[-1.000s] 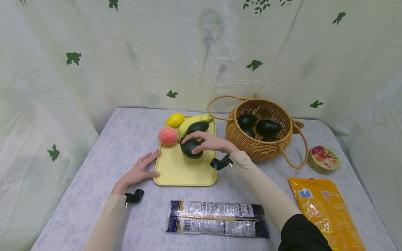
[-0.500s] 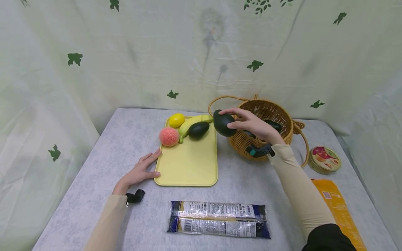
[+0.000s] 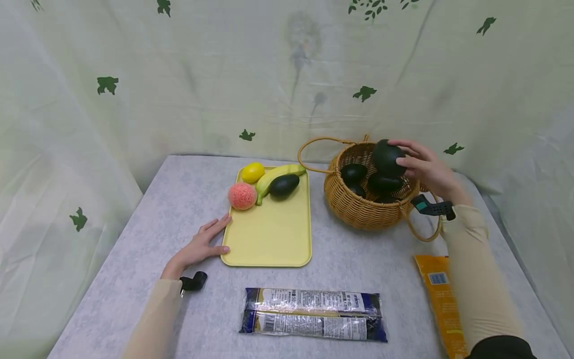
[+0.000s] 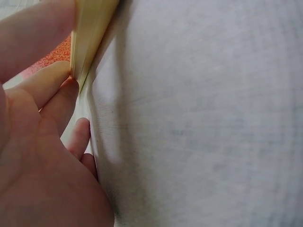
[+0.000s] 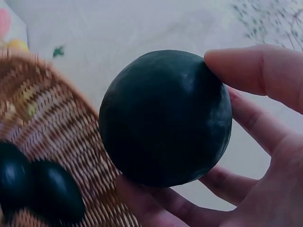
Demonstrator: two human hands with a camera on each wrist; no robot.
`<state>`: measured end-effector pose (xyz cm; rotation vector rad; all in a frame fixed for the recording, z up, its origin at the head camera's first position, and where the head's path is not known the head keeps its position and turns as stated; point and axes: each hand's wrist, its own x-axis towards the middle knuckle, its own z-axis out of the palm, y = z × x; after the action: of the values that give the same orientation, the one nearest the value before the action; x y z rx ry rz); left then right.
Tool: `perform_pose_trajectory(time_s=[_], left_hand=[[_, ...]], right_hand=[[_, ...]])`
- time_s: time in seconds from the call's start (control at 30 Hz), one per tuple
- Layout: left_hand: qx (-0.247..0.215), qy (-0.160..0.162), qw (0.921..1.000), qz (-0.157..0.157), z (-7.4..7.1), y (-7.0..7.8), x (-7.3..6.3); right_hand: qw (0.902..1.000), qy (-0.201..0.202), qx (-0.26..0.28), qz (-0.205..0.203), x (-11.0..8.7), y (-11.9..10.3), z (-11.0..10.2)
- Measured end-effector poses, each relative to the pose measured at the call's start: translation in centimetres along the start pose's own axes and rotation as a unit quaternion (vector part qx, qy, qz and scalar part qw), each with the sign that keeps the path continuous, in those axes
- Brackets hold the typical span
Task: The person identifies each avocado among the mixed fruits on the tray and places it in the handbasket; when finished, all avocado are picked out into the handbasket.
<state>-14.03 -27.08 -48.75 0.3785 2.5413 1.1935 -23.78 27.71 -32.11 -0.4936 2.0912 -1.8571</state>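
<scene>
In the head view my right hand (image 3: 426, 167) grips a dark green avocado (image 3: 386, 158) above the right part of a wicker basket (image 3: 354, 212). The right wrist view shows thumb and fingers round this avocado (image 5: 165, 118). Several more dark avocados (image 3: 353, 172) lie in the basket. My left hand (image 3: 199, 249) touches the left edge of a yellow tray (image 3: 269, 244) with its fingers and thumb spread. On the tray are a banana (image 3: 271, 175), a lemon (image 3: 252, 172), a pink textured ball-like fruit (image 3: 242, 196) and another avocado (image 3: 284, 186).
A clear-and-blue packet (image 3: 314, 314) with printed labels lies in front of the tray. An orange bag (image 3: 437, 294) lies at the right, partly under the right forearm. The basket's handle (image 3: 309, 149) arches out on its left. A pale curtain (image 3: 202, 75) hangs behind the table.
My right hand has lifted the avocado off the tray and carried it rightward to above the basket. My left hand stays at the tray's edge.
</scene>
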Motion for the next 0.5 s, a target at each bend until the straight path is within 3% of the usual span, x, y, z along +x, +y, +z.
perform_pose_trajectory(time_s=[0.27,0.5], left_hand=[[0.003,0.000,1.0000,-0.005,0.0,0.1,0.0],[0.003,0.000,1.0000,-0.005,0.0,0.1,0.1]], right_hand=[[0.9976,0.007,-0.068,0.011,-1.2,1.1,-2.3],[0.9815,-0.008,-0.176,0.076,-0.5,0.7,-1.7]])
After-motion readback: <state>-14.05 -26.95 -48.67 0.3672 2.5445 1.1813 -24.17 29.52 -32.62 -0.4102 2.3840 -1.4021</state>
